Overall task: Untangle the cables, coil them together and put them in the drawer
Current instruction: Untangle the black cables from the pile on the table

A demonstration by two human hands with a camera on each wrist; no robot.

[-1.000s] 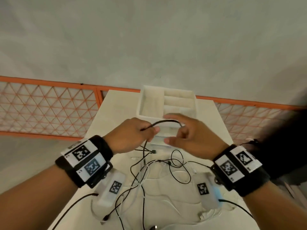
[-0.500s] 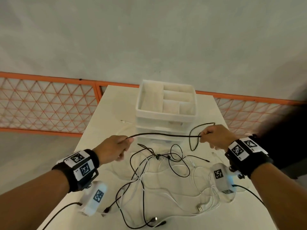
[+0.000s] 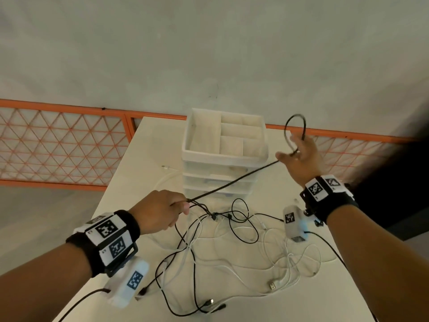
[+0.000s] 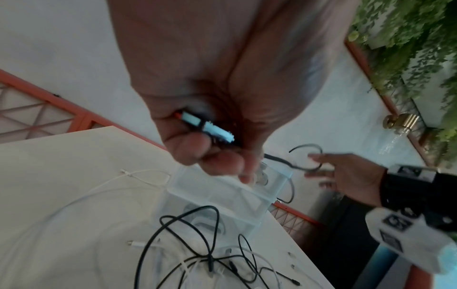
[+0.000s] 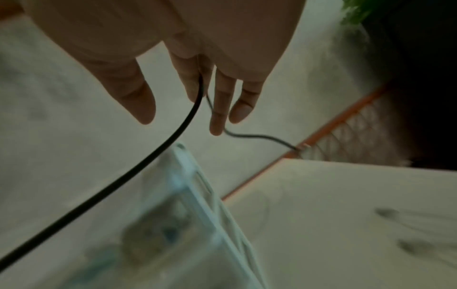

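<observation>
A black cable (image 3: 232,183) runs taut between my two hands above the white table (image 3: 148,159). My left hand (image 3: 162,212) grips one end in curled fingers; the left wrist view shows the cable's plug (image 4: 205,125) inside the fist. My right hand (image 3: 299,156) is raised at the right of the drawer unit (image 3: 222,158), fingers straight and spread. The cable passes between its fingers (image 5: 222,93) and arcs in a loop (image 3: 296,115) above them. A tangle of black and white cables (image 3: 220,231) lies on the table below. The unit's top tray is open and its drawers look shut.
The drawer unit stands at the table's far end, its top tray split into compartments. An orange lattice fence (image 3: 58,145) runs behind the table. A loose white cable (image 3: 167,180) lies left of the unit. USB plugs (image 3: 271,285) rest near the front.
My hands have moved apart from in front of the drawer unit, pulling the black cable straight. The right hand rose and moved right, its fingers spread, a loop now above them.
</observation>
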